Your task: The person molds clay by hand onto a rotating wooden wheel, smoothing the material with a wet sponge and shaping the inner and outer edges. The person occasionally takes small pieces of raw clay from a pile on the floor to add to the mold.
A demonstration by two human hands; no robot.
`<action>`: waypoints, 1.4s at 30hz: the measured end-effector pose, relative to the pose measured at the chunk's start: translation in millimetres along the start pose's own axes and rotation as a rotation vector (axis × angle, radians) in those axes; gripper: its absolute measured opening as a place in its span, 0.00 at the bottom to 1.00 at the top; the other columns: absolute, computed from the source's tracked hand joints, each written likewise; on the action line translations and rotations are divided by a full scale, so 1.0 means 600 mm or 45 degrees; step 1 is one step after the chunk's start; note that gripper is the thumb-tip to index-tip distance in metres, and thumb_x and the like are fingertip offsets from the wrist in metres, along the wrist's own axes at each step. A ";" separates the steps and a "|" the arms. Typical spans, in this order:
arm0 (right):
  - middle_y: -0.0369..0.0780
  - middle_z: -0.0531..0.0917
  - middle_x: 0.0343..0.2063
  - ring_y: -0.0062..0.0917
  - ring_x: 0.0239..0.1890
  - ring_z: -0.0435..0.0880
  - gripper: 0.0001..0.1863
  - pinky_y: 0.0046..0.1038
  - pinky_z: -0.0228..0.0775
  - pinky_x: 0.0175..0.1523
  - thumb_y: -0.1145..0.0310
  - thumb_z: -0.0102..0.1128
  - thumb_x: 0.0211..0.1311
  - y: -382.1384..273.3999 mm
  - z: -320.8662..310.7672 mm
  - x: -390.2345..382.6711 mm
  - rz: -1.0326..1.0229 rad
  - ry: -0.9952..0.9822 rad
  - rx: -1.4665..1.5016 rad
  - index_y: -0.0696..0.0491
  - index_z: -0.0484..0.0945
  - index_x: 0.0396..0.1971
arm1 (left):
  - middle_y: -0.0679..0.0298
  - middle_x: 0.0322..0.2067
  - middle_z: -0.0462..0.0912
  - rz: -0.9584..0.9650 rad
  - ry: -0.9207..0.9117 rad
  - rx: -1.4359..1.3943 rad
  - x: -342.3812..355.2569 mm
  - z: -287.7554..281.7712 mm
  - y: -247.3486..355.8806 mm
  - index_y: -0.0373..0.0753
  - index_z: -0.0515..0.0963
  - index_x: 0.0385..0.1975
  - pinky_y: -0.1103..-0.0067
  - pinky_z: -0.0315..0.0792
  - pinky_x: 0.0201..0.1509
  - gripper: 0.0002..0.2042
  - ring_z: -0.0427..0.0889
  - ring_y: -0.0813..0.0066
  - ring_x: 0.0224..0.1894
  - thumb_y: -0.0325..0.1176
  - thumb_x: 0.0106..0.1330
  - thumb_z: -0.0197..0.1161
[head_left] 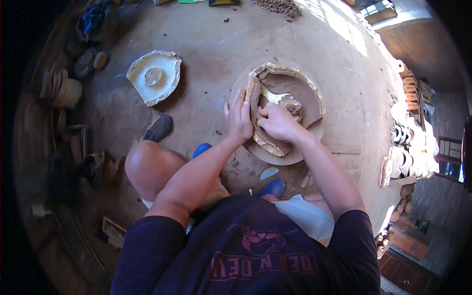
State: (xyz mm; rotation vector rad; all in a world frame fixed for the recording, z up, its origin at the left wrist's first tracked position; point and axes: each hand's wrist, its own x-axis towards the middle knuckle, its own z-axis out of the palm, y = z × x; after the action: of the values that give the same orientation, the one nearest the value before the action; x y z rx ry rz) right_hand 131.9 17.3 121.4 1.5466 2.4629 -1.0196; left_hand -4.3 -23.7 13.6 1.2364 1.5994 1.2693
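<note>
A broad plaster mould [253, 93] with a rough, pale rim sits on a round board [312, 140] on the floor in front of me. Brown clay [278, 82] lines its inside, and a whitish central hub [290, 104] stands there, topped with clay. My left hand [240, 119] lies flat along the mould's outer left wall, fingers stretched and thumb apart. Inside that wall, my right hand [278, 122] is closed, its curled fingers pressed against the clay lining; the fingertips are partly hidden.
A second whitish mould [173, 73] with a round hub lies at far left. Near my feet are a pale blue curved scraper [269, 173] and a blue shoe [273, 188]. Loose clay [280, 7] lies at the back. Stacked pottery pieces [405, 160] line the right side.
</note>
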 end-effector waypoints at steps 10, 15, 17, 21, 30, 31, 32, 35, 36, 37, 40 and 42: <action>0.54 0.79 0.44 0.48 0.49 0.82 0.16 0.41 0.74 0.56 0.66 0.56 0.63 -0.017 -0.013 -0.009 0.030 -0.117 0.020 0.62 0.83 0.42 | 0.48 0.69 0.74 0.021 -0.054 -0.018 0.031 -0.015 -0.015 0.36 0.71 0.70 0.46 0.44 0.79 0.28 0.70 0.49 0.73 0.44 0.78 0.40; 0.55 0.79 0.45 0.51 0.49 0.82 0.16 0.43 0.74 0.57 0.64 0.55 0.63 0.012 0.008 -0.018 -0.075 -0.079 -0.046 0.61 0.85 0.37 | 0.46 0.64 0.79 0.032 -0.031 -0.058 0.048 -0.005 -0.017 0.35 0.74 0.67 0.52 0.47 0.79 0.27 0.74 0.49 0.69 0.44 0.77 0.41; 0.56 0.79 0.45 0.51 0.49 0.82 0.17 0.43 0.74 0.58 0.65 0.54 0.63 -0.012 -0.020 -0.004 -0.043 -0.159 0.024 0.61 0.84 0.40 | 0.46 0.62 0.80 0.036 -0.028 -0.148 0.059 -0.007 -0.043 0.35 0.75 0.66 0.52 0.48 0.79 0.27 0.76 0.48 0.67 0.45 0.77 0.42; 0.57 0.80 0.46 0.52 0.49 0.82 0.18 0.43 0.74 0.58 0.65 0.55 0.63 -0.001 -0.019 -0.015 0.019 -0.139 0.003 0.62 0.84 0.44 | 0.46 0.57 0.84 0.022 -0.090 -0.201 0.079 0.001 -0.021 0.35 0.76 0.65 0.54 0.51 0.78 0.27 0.79 0.46 0.63 0.45 0.76 0.43; 0.55 0.79 0.46 0.50 0.50 0.83 0.20 0.44 0.74 0.58 0.64 0.53 0.66 0.014 -0.026 -0.010 -0.096 -0.237 -0.063 0.61 0.82 0.50 | 0.44 0.53 0.86 -0.004 -0.139 -0.503 0.103 -0.001 -0.040 0.29 0.80 0.58 0.69 0.69 0.67 0.23 0.83 0.57 0.59 0.40 0.74 0.49; 0.55 0.79 0.46 0.50 0.50 0.83 0.20 0.44 0.74 0.58 0.64 0.53 0.66 0.020 -0.019 -0.017 -0.093 -0.240 -0.053 0.61 0.82 0.50 | 0.44 0.53 0.86 -0.012 -0.145 -0.497 0.102 -0.004 -0.027 0.29 0.80 0.58 0.69 0.69 0.67 0.23 0.83 0.57 0.59 0.40 0.74 0.49; 0.54 0.79 0.46 0.50 0.49 0.83 0.21 0.44 0.74 0.58 0.65 0.52 0.66 0.023 -0.010 -0.031 -0.078 -0.197 -0.082 0.60 0.81 0.53 | 0.45 0.53 0.86 -0.015 -0.151 -0.455 0.103 -0.006 -0.010 0.28 0.79 0.59 0.70 0.70 0.66 0.23 0.83 0.60 0.59 0.39 0.74 0.49; 0.52 0.79 0.46 0.49 0.50 0.84 0.22 0.44 0.75 0.57 0.65 0.52 0.66 0.025 0.001 -0.051 -0.111 -0.136 -0.114 0.58 0.81 0.56 | 0.48 0.56 0.84 -0.018 -0.166 -0.426 0.106 -0.010 -0.015 0.25 0.76 0.62 0.73 0.69 0.67 0.24 0.81 0.65 0.60 0.37 0.75 0.50; 0.52 0.79 0.46 0.49 0.49 0.84 0.23 0.44 0.75 0.57 0.65 0.52 0.66 0.034 0.006 -0.048 -0.176 -0.137 -0.073 0.57 0.81 0.57 | 0.50 0.60 0.82 -0.022 -0.175 -0.447 0.109 -0.011 -0.023 0.23 0.74 0.64 0.74 0.67 0.70 0.25 0.78 0.67 0.63 0.36 0.76 0.50; 0.51 0.79 0.47 0.49 0.48 0.84 0.24 0.44 0.76 0.56 0.65 0.52 0.66 0.035 0.002 -0.045 -0.235 -0.139 -0.033 0.57 0.80 0.59 | 0.50 0.60 0.82 -0.020 -0.179 -0.446 0.109 -0.009 -0.025 0.23 0.74 0.64 0.74 0.67 0.70 0.25 0.78 0.67 0.63 0.36 0.76 0.50; 0.51 0.79 0.46 0.47 0.50 0.84 0.24 0.43 0.75 0.58 0.66 0.52 0.66 0.034 -0.027 -0.027 -0.102 -0.291 0.011 0.57 0.80 0.59 | 0.51 0.59 0.82 -0.090 -0.215 -0.644 0.115 -0.005 -0.031 0.23 0.75 0.63 0.75 0.68 0.69 0.24 0.78 0.67 0.62 0.37 0.76 0.51; 0.50 0.80 0.46 0.45 0.49 0.84 0.22 0.39 0.75 0.57 0.67 0.54 0.65 0.025 -0.027 -0.044 -0.100 -0.244 -0.007 0.57 0.82 0.57 | 0.51 0.54 0.86 -0.032 -0.193 -0.461 0.125 -0.006 -0.032 0.24 0.77 0.60 0.74 0.71 0.65 0.23 0.81 0.67 0.58 0.36 0.74 0.51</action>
State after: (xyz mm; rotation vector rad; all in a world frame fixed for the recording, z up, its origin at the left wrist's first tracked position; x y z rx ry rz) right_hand 161.6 9.7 136.5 1.2934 2.4086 -1.1150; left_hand -32.0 46.5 -2.9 1.0526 1.2095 1.3436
